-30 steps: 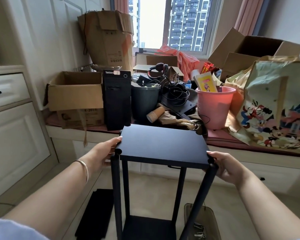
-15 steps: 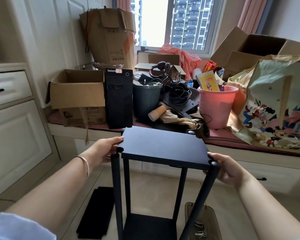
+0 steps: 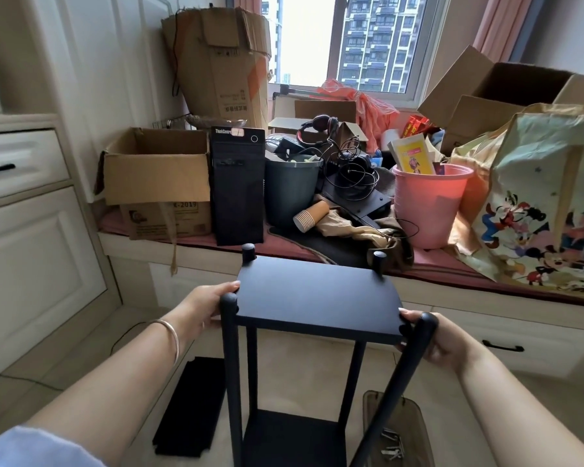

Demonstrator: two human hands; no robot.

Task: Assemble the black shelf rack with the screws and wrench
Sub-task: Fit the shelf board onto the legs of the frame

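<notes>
Right now both hands grip the top board point(image 3: 317, 298) of the black shelf rack point(image 3: 294, 365), which stands upright on the floor just before the person. The left hand point(image 3: 204, 306) holds the board's left edge, fingers curled over it beside the near left post point(image 3: 230, 365); a thin bangle point(image 3: 171, 337) circles that wrist. The right hand point(image 3: 442, 342) clasps the near right corner, fingertips on the board's top and the rest of the hand behind the near right post point(image 3: 408, 372), which leans a little outward toward its top. Four round post ends stand proud of the board at its corners, the two far ones point(image 3: 248, 251) showing against the window seat. A lower shelf point(image 3: 290, 439) of the rack shows down between the posts. On the floor to the left of the rack lies a flat black panel point(image 3: 191, 406), and to the right sits a clear brownish tray point(image 3: 398, 429) with small metal hardware point(image 3: 391, 444) in it, too small to make out piece by piece. Beyond the rack the window seat point(image 3: 486, 274) is heaped with goods: an open cardboard box point(image 3: 157, 176), a black computer tower point(image 3: 238, 187), a dark bin point(image 3: 290, 190), a pink bucket point(image 3: 429, 203), a tangle of headphones and cords point(image 3: 348, 166), and a cartoon-printed bag point(image 3: 550, 214). White drawers point(image 3: 21, 163) stand at the left.
</notes>
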